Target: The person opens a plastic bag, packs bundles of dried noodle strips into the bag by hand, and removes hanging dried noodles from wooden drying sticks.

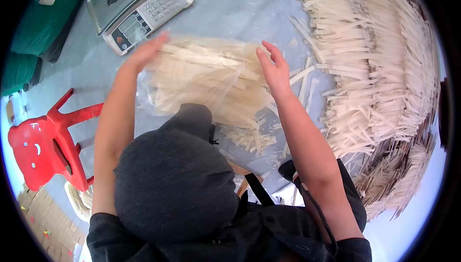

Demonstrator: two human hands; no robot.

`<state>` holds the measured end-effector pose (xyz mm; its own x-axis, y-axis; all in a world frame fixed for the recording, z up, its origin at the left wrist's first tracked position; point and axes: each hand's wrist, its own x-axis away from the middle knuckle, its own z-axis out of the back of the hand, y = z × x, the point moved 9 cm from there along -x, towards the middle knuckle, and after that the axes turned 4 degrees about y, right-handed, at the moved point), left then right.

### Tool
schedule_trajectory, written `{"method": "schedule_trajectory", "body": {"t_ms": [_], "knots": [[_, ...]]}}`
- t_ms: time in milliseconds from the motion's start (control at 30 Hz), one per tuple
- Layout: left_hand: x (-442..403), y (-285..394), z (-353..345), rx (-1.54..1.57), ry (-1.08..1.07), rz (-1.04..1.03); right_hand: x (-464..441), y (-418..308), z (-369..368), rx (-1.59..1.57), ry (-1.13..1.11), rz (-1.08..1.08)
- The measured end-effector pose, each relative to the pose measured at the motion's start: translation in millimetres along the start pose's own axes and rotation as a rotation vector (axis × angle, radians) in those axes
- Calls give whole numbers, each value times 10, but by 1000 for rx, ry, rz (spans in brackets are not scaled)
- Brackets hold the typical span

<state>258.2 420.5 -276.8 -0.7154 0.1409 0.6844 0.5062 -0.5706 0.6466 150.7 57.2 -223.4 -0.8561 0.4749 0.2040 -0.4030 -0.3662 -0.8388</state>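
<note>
A clear plastic bag [211, 65] full of pale, flat dried strips lies on the grey floor in front of me, its far edge blurred. At the bag's upper left is my left hand [150, 51], smeared by motion, so its grip does not show. My right hand [274, 69] is at the bag's right side, thumb and fingers apart. Whether it touches the plastic I cannot tell. Loose broken strips [252, 138] are scattered below the bag.
A digital scale [149, 14] with a keypad stands beyond my left hand. To the right rises a large pile of pale strips [370, 65]. A red plastic stool [41, 151] is at the left, near green wrapped bundles [33, 29]. My dark cap [175, 185] hides the lower middle.
</note>
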Motion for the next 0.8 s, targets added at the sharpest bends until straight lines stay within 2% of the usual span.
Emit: {"method": "schedule_trajectory", "body": {"t_ms": [33, 100, 133, 200, 233, 300, 367, 433, 467, 533, 633, 667, 733, 767, 800], "knots": [[-44, -55, 14, -4, -9, -1, -21, -38, 80, 2, 7, -7], [-125, -178, 526, -103, 387, -75, -94, 65, 259, -56, -31, -125], [-80, -189, 563, -102, 382, -79, -139, 186, 407, -54, -25, -126], [301, -75, 834, 32, 643, -364, -169, 640, 736, -6, 66, -209], [357, -217, 884, 32, 636, -368, -132, 778, 756, -4, 72, -211], [499, -559, 989, -90, 779, -420, -19, 1026, 731, -82, 51, -276], [434, -1087, 745, -29, 762, -222, 73, 979, 425, -148, -2, -303], [266, -1617, 209, 409, 499, 154, 165, 883, -30, -217, -144, -335], [358, -1449, 115, 406, 510, 157, 151, 824, -192, -222, -155, -334], [479, -1012, -325, 677, 183, 221, -27, 699, -465, -301, -191, -311], [416, -925, -145, 755, 223, 238, -431, 449, -547, -150, -219, -267], [444, -856, -93, 752, 222, 238, -464, 337, -466, -151, -217, -269], [607, -723, 200, 302, 406, 261, -417, 63, -305, -169, -273, -362], [564, -880, 294, 302, 404, 260, -398, 154, -249, -168, -271, -364], [480, -1033, 552, 169, 486, 110, -419, 259, -125, -140, -215, -272]]}}
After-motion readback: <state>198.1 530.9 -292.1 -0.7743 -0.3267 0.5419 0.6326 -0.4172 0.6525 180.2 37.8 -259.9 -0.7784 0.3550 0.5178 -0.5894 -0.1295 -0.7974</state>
